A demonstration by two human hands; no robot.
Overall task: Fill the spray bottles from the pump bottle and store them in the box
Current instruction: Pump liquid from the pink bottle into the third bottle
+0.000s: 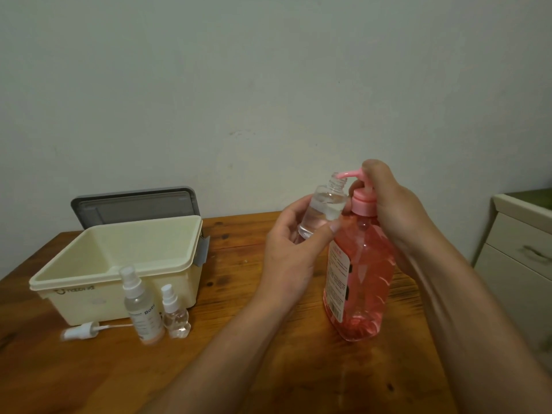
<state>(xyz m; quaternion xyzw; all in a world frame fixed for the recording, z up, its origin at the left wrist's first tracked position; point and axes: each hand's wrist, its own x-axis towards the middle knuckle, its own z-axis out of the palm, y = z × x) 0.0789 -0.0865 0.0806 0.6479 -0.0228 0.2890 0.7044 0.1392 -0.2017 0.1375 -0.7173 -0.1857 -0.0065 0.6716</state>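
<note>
A large pink pump bottle (360, 279) stands on the wooden table at right of centre. My right hand (391, 204) wraps round its pump head from behind, with a finger on top of the nozzle. My left hand (292, 249) holds a small clear uncapped bottle (324, 209) tilted, its open neck just under the pump spout. Two capped spray bottles stand in front of the box: a taller labelled spray bottle (142, 306) and a short spray bottle (175, 313). A loose white spray cap (80, 330) with its tube lies on the table beside them.
The cream storage box (191, 252) sits open at the left, its grey lid (134, 206) leaning against the wall behind it. A cream cabinet with drawers (519, 258) stands off the table's right edge. Bare table (268, 369) lies in front.
</note>
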